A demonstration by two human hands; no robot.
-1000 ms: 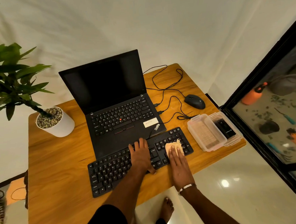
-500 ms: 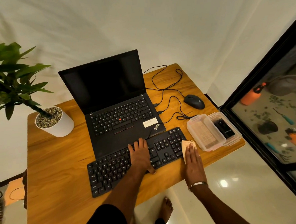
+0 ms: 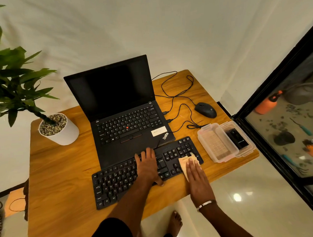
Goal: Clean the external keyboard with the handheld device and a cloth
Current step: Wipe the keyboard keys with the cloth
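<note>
Pressing cloth [image 3: 183,163] under right hand [image 3: 196,178], keyboard's [image 3: 119,182] right end

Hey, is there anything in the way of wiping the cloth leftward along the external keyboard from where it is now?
Yes. The left hand rests flat on the middle of the external keyboard, left of the cloth that the right hand presses on the right end. Only bare keys lie between them.
</note>
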